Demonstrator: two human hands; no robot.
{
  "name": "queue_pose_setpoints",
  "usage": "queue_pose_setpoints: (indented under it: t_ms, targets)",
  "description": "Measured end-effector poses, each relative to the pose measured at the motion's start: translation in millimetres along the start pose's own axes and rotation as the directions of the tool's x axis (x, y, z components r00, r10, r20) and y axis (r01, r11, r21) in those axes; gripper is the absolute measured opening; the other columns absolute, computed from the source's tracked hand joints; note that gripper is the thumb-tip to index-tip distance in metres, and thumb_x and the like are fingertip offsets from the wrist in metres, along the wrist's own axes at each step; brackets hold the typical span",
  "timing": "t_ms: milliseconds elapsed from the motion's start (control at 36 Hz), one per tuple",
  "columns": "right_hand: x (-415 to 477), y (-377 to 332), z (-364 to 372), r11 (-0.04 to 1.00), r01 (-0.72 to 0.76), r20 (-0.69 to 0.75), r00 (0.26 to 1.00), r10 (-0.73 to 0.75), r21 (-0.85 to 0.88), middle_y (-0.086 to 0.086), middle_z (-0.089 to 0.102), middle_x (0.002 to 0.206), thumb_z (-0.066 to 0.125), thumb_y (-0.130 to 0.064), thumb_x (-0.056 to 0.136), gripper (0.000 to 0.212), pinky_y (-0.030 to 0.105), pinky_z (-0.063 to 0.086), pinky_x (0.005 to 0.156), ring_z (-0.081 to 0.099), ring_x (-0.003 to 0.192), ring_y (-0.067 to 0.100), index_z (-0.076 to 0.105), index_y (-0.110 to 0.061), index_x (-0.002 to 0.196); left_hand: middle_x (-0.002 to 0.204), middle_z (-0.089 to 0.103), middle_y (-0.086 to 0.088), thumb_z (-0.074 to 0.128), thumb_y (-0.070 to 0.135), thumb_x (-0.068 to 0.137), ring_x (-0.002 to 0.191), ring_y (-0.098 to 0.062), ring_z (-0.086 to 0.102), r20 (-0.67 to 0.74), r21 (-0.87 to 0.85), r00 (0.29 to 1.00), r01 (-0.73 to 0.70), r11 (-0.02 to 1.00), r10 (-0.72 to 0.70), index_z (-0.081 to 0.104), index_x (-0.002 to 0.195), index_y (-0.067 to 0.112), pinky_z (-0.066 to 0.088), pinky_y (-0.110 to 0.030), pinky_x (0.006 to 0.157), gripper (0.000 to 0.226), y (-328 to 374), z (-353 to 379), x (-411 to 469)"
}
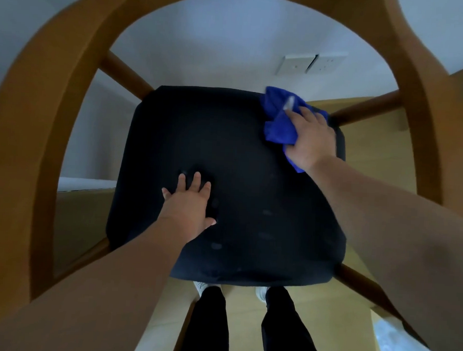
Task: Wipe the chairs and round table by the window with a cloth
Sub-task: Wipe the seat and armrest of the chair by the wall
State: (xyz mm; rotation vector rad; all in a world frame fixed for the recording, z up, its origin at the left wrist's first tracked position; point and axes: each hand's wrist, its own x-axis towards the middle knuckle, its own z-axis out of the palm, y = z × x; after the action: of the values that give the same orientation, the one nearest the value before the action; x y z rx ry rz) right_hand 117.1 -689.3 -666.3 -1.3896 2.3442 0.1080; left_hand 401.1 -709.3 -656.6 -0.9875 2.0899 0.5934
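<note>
I look straight down at a wooden chair [36, 90] with a curved back rail and a black seat cushion [251, 192]. My right hand [311, 138] lies flat on a crumpled blue cloth [280, 119], pressing it onto the far right corner of the cushion. My left hand [190, 204] rests on the cushion's left middle with fingers spread and straight, holding nothing. Faint pale smudges show on the cushion's near right part. The round table is out of sight.
A white wall with a socket plate [311, 64] stands behind the chair. My legs [246, 329] in black trousers stand at the seat's front edge on a pale wooden floor. A clear plastic bag [403, 350] lies at the lower right.
</note>
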Motion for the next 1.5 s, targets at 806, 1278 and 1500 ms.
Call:
queue_pose_setpoints:
  t_ms: [806, 1278, 1500]
  targets:
    - [-97.8, -11.8, 28.2, 0.998, 0.021, -0.084, 0.996, -0.017, 0.052, 0.012, 0.041, 0.147, 0.070, -0.026, 0.079, 0.075, 0.054, 0.041, 0.099, 0.039, 0.128, 0.041, 0.039, -0.020, 0.146, 0.136, 0.052, 0.001, 0.054, 0.018, 0.090, 0.125, -0.018, 0.046, -0.381, -0.436, 0.908, -0.010, 0.900, -0.174, 0.053, 0.133, 0.015, 0.037, -0.030, 0.103, 0.043, -25.9, 65.5, -113.5]
    - [-75.8, -194.4, 51.4, 0.725, 0.669, 0.260, 0.738, -0.622, -0.164, -0.001, 0.023, 0.159, 0.064, -0.025, 0.082, 0.076, 0.054, 0.023, 0.113, 0.018, 0.144, 0.035, 0.030, -0.032, 0.149, 0.107, 0.067, -0.003, 0.059, 0.006, 0.076, 0.095, -0.027, 0.063, -0.521, -0.537, 0.748, 0.087, 0.839, -0.411, 0.066, 0.112, 0.012, 0.050, -0.031, 0.078, 0.037, -20.8, 120.4, -195.1]
    - [-111.4, -164.9, 57.6, 0.666, 0.724, 0.277, 0.686, -0.672, -0.179, -0.002, 0.033, 0.153, 0.066, -0.022, 0.079, 0.072, 0.050, 0.030, 0.108, 0.026, 0.139, 0.034, 0.038, -0.029, 0.144, 0.097, 0.068, -0.003, 0.046, 0.013, 0.074, 0.083, -0.028, 0.065, -0.523, -0.549, 0.728, 0.112, 0.829, -0.444, 0.067, 0.105, 0.012, 0.052, -0.032, 0.069, 0.037, -7.6, 129.9, -203.7]
